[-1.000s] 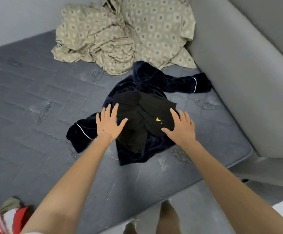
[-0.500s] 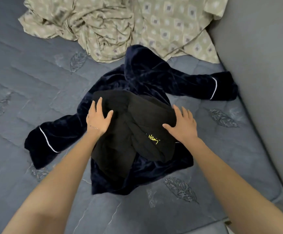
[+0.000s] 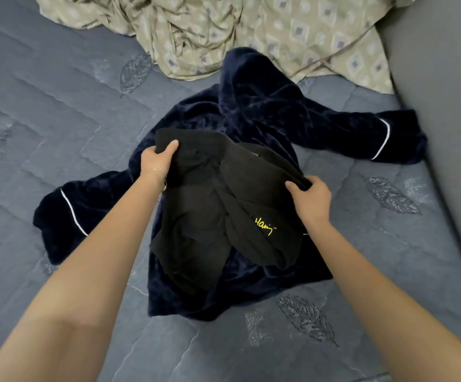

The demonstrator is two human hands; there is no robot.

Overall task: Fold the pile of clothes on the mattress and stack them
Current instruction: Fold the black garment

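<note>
A crumpled black garment point(image 3: 210, 216) with small yellow lettering lies on top of a navy velvet top point(image 3: 278, 111) with white piping on its cuffs. Both rest on the grey quilted mattress point(image 3: 44, 119). My left hand point(image 3: 156, 161) grips the black garment's upper left edge, thumb on top. My right hand point(image 3: 310, 198) grips its right edge, fingers curled under the cloth. The navy top's sleeves spread out to the left and right beneath.
A rumpled beige patterned sheet point(image 3: 251, 31) lies bunched at the far side of the mattress, touching the navy top. A grey padded wall point(image 3: 444, 106) runs along the right edge. Bare mattress stretches to the left and near me.
Both hands went from lying flat on the black garment to gripping its edges. The camera has moved closer to the pile.
</note>
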